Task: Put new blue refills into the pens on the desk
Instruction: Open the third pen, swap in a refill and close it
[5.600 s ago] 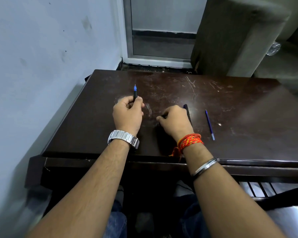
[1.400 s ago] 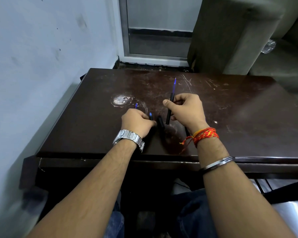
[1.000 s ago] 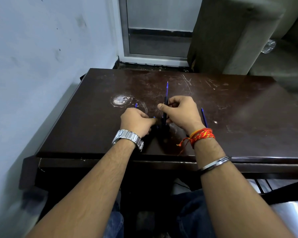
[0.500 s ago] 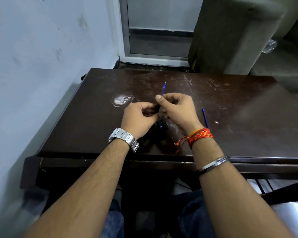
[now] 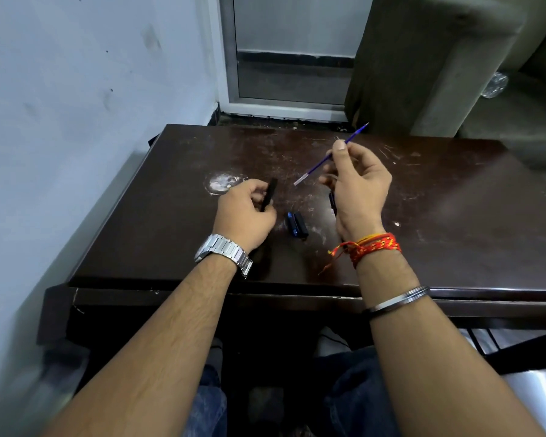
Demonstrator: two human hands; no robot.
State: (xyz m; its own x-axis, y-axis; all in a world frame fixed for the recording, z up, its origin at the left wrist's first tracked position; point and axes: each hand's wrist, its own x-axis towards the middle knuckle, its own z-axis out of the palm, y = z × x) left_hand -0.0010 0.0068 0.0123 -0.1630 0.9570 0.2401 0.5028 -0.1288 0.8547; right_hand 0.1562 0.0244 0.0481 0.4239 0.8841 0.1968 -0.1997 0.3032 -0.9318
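Note:
My right hand (image 5: pixel 356 184) pinches a thin blue refill (image 5: pixel 320 162) between thumb and fingers, held above the dark desk (image 5: pixel 454 216); its tip points up toward the far right and its pale end points down-left. My left hand (image 5: pixel 245 212) grips a black pen barrel (image 5: pixel 270 193), a short gap left of the refill's lower end. Between the hands, black and blue pen parts (image 5: pixel 297 225) lie on the desk. Another dark pen piece (image 5: pixel 332 201) shows partly behind my right palm.
A white scuffed patch (image 5: pixel 223 182) marks the desk just beyond my left hand. A pale wall (image 5: pixel 76 121) runs along the desk's left side. A door frame (image 5: pixel 284 105) and a grey upholstered sofa (image 5: pixel 423 58) stand behind the desk.
The hands were together around the pen; now they have drawn apart. The right hand has lifted to the right with the blue refill free, and the left keeps the black barrel.

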